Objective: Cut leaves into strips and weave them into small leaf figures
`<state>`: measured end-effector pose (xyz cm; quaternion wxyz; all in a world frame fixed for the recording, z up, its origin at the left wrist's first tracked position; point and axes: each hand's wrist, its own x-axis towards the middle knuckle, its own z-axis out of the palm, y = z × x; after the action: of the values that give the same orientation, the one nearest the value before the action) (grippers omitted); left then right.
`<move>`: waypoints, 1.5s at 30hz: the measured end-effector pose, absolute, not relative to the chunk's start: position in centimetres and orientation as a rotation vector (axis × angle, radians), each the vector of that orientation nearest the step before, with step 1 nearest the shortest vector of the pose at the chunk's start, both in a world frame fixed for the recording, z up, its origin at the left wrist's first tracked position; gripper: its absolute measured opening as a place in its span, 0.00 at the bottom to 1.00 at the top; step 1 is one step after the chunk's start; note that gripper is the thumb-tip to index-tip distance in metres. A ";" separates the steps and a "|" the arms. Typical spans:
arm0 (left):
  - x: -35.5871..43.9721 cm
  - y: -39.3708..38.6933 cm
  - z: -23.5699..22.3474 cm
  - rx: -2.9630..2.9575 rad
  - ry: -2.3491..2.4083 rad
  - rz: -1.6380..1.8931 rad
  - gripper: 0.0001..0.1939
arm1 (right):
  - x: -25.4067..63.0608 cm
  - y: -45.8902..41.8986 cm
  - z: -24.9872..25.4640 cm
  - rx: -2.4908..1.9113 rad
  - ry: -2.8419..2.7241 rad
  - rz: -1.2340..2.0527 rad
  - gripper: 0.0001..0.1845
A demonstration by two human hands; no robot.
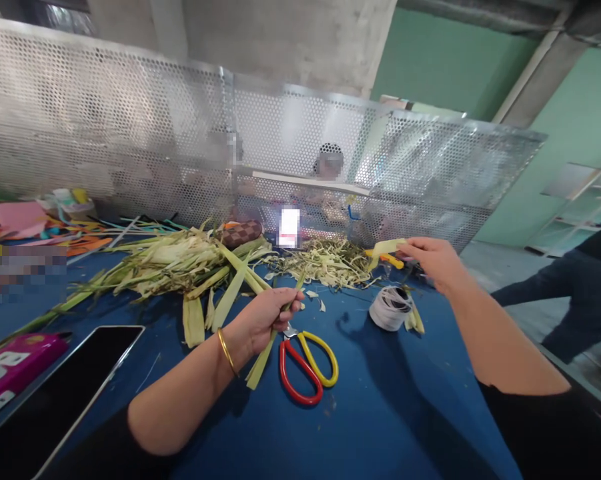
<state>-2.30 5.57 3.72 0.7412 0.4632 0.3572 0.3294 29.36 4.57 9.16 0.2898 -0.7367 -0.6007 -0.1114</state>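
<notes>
My left hand (275,312), with a gold bangle on its wrist, is closed around a narrow green leaf strip (261,360) above the blue table. Farther right and higher, my right hand (430,260) pinches a pale, wide leaf strip (387,249). Just below my left hand lie scissors (307,373) with one red and one yellow handle loop; their blades are partly hidden by the hand. A spool of white cord (390,308) stands between my hands. Behind my left hand is a pile of long dried leaves (180,263), and beside it a heap of shredded strips (330,261).
A perforated metal screen (130,127) borders the table's (380,420) far side, with people behind it. At left lie a phone (70,393), a pink power strip (25,360) and coloured paper (20,220). A patterned pouch (241,233) rests by the leaves. Someone's legs (555,293) show at right.
</notes>
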 end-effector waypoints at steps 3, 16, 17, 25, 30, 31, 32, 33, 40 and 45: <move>-2.2 5.5 3.7 1.003 0.797 0.712 0.08 | 31.3 1.2 6.5 -1.828 -1.351 -0.496 0.25; -1.4 4.9 3.7 0.994 0.822 0.665 0.10 | 27.9 -6.5 1.9 -1.711 -2.035 -0.980 0.12; -1.4 4.9 3.7 0.995 0.822 0.661 0.10 | 26.4 -5.5 2.1 -1.689 -2.157 -0.967 0.12; -1.6 4.9 3.6 1.014 0.798 0.637 0.10 | 21.3 3.1 0.1 -2.019 -2.538 -0.955 0.09; -1.8 5.0 3.7 1.039 0.778 0.617 0.11 | 21.6 4.5 -0.9 -2.075 -2.502 -0.886 0.11; -1.9 5.0 3.7 1.048 0.788 0.611 0.11 | 21.5 4.4 -1.2 -2.065 -2.483 -0.874 0.11; -1.9 5.0 3.8 1.059 0.803 0.602 0.11 | 21.3 4.2 -1.4 -2.052 -2.462 -0.859 0.11; -2.0 5.1 3.8 1.070 0.824 0.590 0.11 | 21.0 3.9 -1.6 -2.037 -2.442 -0.840 0.12; -2.0 5.4 3.6 1.086 0.915 0.529 0.09 | 18.0 0.9 -2.1 -1.880 -2.387 -0.649 0.13; -1.8 5.4 3.3 1.089 0.869 0.526 0.07 | 17.0 -1.0 -0.9 -1.685 -2.581 -0.481 0.10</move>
<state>-1.79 5.37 3.35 0.7353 0.4956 0.3956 0.2391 17.00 -0.99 -0.88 0.0109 -0.5401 -0.8273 -0.1542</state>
